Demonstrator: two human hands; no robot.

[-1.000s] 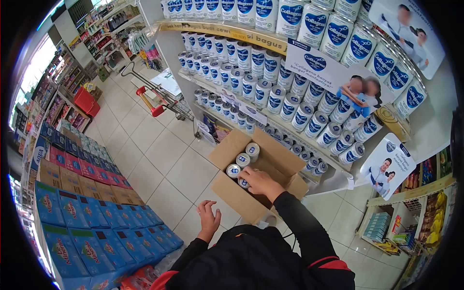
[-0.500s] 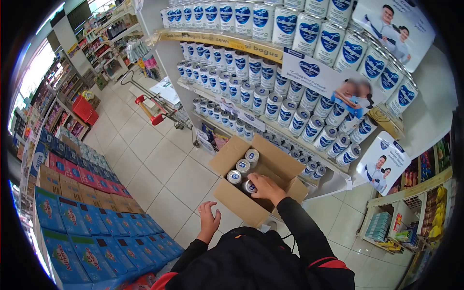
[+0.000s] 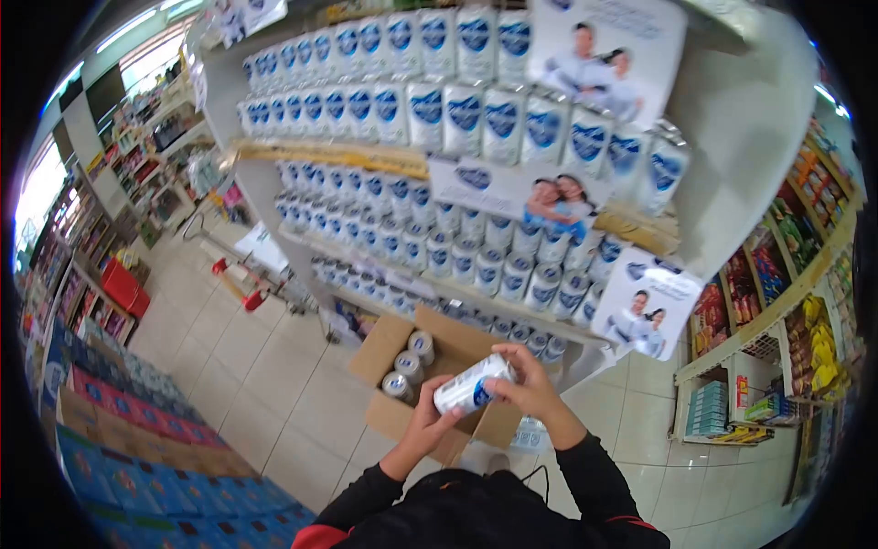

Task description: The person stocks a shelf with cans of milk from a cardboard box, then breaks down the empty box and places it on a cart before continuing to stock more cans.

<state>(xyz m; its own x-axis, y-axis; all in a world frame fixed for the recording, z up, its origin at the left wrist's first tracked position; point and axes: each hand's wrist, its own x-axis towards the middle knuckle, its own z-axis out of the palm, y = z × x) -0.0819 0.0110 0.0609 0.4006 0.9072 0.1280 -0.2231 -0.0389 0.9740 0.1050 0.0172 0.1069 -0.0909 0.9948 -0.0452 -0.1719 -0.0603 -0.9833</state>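
A white can with a blue label lies tilted on its side between my two hands, above the carton. My left hand grips its left end, fingers behind and thumb in front. At the other end, my right hand is closed round the can, its thumb on the label. Below is an open cardboard box on the floor with its flaps folded out. Three cans stand in a row along its left side. My hands and the held can hide part of the box.
Shelves of matching cans rise right behind the box. A trolley with red handle parts stands on the tiled floor to the left. Stacked blue cartons line the lower left. Snack shelves are at the right.
My right hand has lifted a can out of the box. My left hand has moved right and closed on it. The view has shifted, so the shelves sit further left.
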